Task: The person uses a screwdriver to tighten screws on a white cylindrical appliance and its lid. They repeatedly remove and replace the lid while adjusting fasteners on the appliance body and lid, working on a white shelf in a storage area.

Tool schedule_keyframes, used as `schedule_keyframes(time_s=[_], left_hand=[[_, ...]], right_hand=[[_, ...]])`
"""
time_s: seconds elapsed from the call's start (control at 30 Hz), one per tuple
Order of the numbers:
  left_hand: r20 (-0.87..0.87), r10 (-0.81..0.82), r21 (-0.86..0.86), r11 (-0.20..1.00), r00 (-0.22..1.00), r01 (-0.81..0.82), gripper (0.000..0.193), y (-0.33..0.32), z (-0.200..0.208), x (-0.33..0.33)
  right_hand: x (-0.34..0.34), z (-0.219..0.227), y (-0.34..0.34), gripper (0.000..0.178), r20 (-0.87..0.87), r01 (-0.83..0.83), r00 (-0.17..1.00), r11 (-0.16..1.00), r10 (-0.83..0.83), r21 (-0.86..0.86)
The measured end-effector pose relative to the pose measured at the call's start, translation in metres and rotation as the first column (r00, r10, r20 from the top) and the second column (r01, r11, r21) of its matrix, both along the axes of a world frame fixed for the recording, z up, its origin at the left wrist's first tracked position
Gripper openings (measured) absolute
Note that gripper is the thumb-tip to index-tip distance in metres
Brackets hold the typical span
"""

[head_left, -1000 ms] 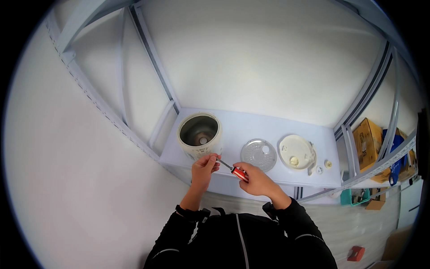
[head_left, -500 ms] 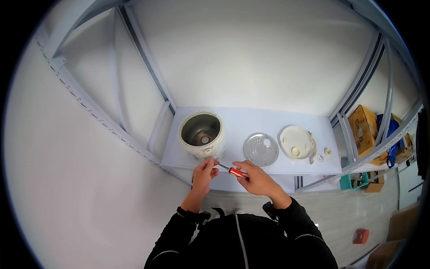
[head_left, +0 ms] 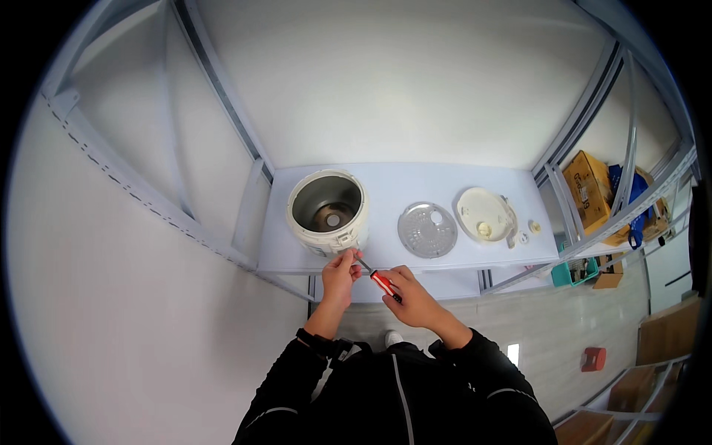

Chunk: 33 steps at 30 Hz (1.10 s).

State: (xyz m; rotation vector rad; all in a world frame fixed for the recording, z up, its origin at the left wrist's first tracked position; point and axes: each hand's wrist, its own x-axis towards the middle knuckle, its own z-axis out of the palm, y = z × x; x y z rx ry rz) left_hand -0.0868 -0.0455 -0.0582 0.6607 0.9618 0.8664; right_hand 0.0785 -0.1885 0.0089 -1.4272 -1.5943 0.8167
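Note:
My right hand (head_left: 412,298) is closed around the red-and-black handle of a screwdriver (head_left: 381,282). Its metal shaft slants up to the left, toward the fingertips of my left hand (head_left: 338,281). Those fingers are pinched together by the tip; what lies between them is too small to make out. Just beyond my left hand stands a rice cooker body (head_left: 354,231), cream-coloured and without a lid, its open top showing a grey metal inside with a round piece in the middle of the bottom. My hands are at its lower front, by the table's near edge.
On the white table (head_left: 386,178), a round perforated metal plate (head_left: 428,239) lies right of the cooker. Farther right are a cream lid (head_left: 480,208) and small round parts (head_left: 534,226). Metal frame posts (head_left: 219,81) flank the table. A red stool (head_left: 593,359) stands on the floor.
The whole view has shifted slightly, so the table sits higher and more to the left. The screwdriver slants more steeply, its handle lower, with both hands still at the cooker's front.

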Motion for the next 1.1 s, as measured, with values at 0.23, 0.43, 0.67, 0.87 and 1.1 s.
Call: schedule_keyframes(time_s=[0.23,0.43,0.67,0.87,1.1], left_hand=[[0.07,-0.039,0.001,0.999,0.997,0.039,0.023,0.001,0.0,-0.002],[0.058,-0.082,-0.005,0.997,0.995,0.083,0.023,0.01,0.001,-0.005],[0.098,-0.152,-0.01,0.988,0.983,0.154,0.022,0.017,0.004,-0.013],[0.158,-0.266,-0.031,0.961,0.951,0.274,0.022,0.023,0.0,-0.021],[0.138,-0.34,-0.025,0.938,0.93,0.346,0.025,0.021,0.016,-0.025]], right_hand=[[-0.015,-0.007,-0.007,0.053,-0.042,0.071,0.997,0.997,-0.072,-0.023],[-0.028,-0.003,-0.009,0.052,-0.07,0.124,0.99,0.992,-0.126,-0.031],[-0.047,0.0,-0.008,0.052,-0.085,0.188,0.977,0.98,-0.193,-0.067],[-0.056,-0.006,-0.004,0.052,-0.123,0.206,0.968,0.974,-0.217,-0.095],[-0.06,-0.006,-0.001,0.059,-0.417,0.178,0.85,0.92,-0.322,-0.348]])
